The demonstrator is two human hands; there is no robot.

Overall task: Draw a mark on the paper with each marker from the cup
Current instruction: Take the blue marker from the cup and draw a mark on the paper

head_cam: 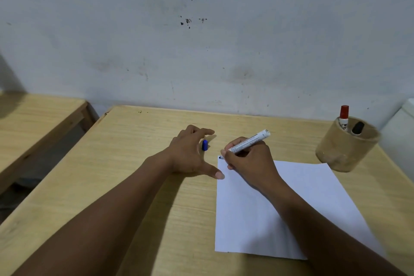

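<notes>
**Blue tip meets the paper's very corner**

A person's right hand (248, 159) is clamped around an uncapped white marker (251, 141), its blue tip touching the far left corner of the paper (291, 204). The left hand (190, 154) lies spread and empty on the table (134, 163), thumb at the sheet's left edge, the blue cap (204, 145) just beside its fingers. So close to the corner, a stroke may run off onto the wood, and the lightly pinned sheet could slide. A nudge might send the cap rolling. The cup (346, 148), holding a red-capped marker (343, 116) and a black one (357, 128), stands near the table's right edge; open room lies to the left and front.
</notes>
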